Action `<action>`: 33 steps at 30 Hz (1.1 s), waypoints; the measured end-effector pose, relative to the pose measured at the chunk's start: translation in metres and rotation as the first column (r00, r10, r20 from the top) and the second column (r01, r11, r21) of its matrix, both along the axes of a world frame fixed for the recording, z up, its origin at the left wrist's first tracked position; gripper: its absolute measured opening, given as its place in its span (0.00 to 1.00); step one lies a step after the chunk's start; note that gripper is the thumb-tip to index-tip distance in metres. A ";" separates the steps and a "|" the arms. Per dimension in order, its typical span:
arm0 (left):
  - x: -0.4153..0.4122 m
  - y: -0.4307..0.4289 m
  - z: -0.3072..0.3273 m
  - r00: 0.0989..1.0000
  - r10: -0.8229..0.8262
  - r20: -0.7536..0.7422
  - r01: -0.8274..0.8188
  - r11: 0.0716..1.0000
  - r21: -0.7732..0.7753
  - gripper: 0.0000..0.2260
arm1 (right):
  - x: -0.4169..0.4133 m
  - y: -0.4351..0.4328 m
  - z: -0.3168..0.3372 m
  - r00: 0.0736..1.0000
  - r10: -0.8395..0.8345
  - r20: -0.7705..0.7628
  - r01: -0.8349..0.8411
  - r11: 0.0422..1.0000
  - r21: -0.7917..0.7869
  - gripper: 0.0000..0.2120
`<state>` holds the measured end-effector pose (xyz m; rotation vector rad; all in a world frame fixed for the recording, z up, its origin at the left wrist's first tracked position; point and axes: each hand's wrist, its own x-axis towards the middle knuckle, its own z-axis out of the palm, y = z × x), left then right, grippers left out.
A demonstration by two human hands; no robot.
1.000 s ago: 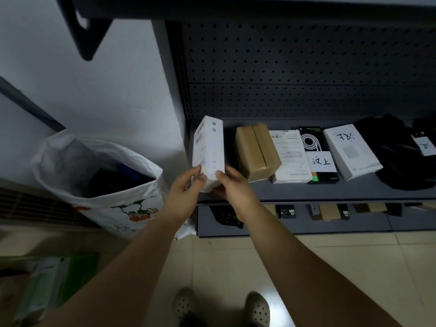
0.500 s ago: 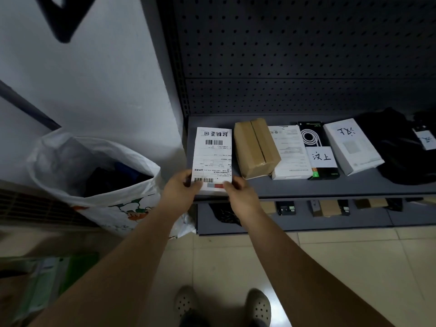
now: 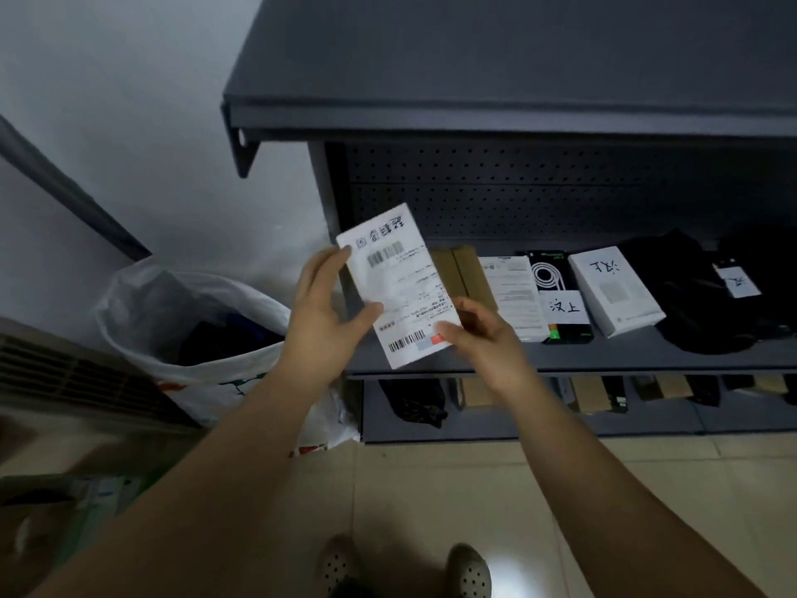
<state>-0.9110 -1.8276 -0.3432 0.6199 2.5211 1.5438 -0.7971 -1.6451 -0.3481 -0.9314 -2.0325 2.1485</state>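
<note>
A white box with a printed shipping label and barcodes (image 3: 399,282) is held up in front of the grey shelf (image 3: 647,353), label toward me and tilted to the left. My left hand (image 3: 327,308) holds its left edge, thumb across the label face. My right hand (image 3: 478,334) pinches its lower right corner. The box hangs in the air at the shelf's left end, clear of the shelf surface.
On the shelf lie a brown cardboard box (image 3: 463,274), a white labelled box (image 3: 513,295), a black box with a handwritten tag (image 3: 558,295), another white box (image 3: 614,289) and black bags (image 3: 707,295). A white sack (image 3: 194,321) stands on the floor at left. More parcels fill the lower shelf (image 3: 604,394).
The white box has been lifted off the shelf's left end and tilted toward me, and my left hand has slid up its edge. My head has tipped up, showing the upper shelf.
</note>
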 end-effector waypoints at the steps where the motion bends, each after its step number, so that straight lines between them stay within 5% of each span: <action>1: 0.000 0.004 0.008 0.994 -0.057 -0.095 0.053 0.998 -0.043 0.26 | 0.006 0.009 0.008 0.999 0.047 0.022 -0.048 0.998 0.040 0.17; 4: -0.001 0.020 0.028 0.882 -0.342 -0.325 0.232 0.914 -0.332 0.23 | 0.021 0.031 0.033 0.968 0.220 0.117 -0.240 0.951 0.193 0.19; 7: 0.008 0.033 0.050 0.841 -0.527 -0.121 0.376 0.730 -0.570 0.21 | 0.030 0.046 0.052 0.914 0.366 0.178 -0.403 0.872 0.277 0.19; 10: 0.017 0.032 0.066 0.863 -0.491 0.122 0.455 0.647 -0.612 0.18 | 0.033 0.055 0.068 0.870 0.451 0.201 -0.493 0.806 0.327 0.18; 15: 0.036 0.028 0.082 0.896 -0.392 0.209 0.443 0.757 -0.481 0.15 | 0.033 0.055 0.088 0.894 0.440 0.083 -0.427 0.780 0.457 0.20; 19: 0.059 0.014 0.081 0.927 -0.131 0.351 0.196 0.968 -0.157 0.12 | 0.044 0.048 0.100 0.986 0.091 -0.137 -0.039 0.938 0.345 0.18; 21: 0.073 0.008 0.082 0.887 -0.039 0.461 0.027 0.999 0.032 0.10 | 0.061 0.040 0.095 0.992 -0.027 -0.121 0.056 0.968 0.244 0.18; 24: 0.094 0.004 0.086 0.824 0.024 0.566 -0.151 0.972 0.179 0.11 | 0.090 0.021 0.085 0.994 0.103 0.019 -0.104 0.993 0.056 0.20; 27: 0.111 0.005 0.097 0.787 0.038 0.616 -0.233 0.942 0.240 0.11 | 0.104 0.004 0.086 0.969 0.245 -0.021 -0.245 0.949 -0.201 0.14; 33: 0.129 -0.009 0.118 0.814 -0.035 0.580 -0.181 0.933 0.310 0.11 | 0.115 -0.018 0.097 0.979 0.168 -0.112 -0.193 0.944 -0.269 0.09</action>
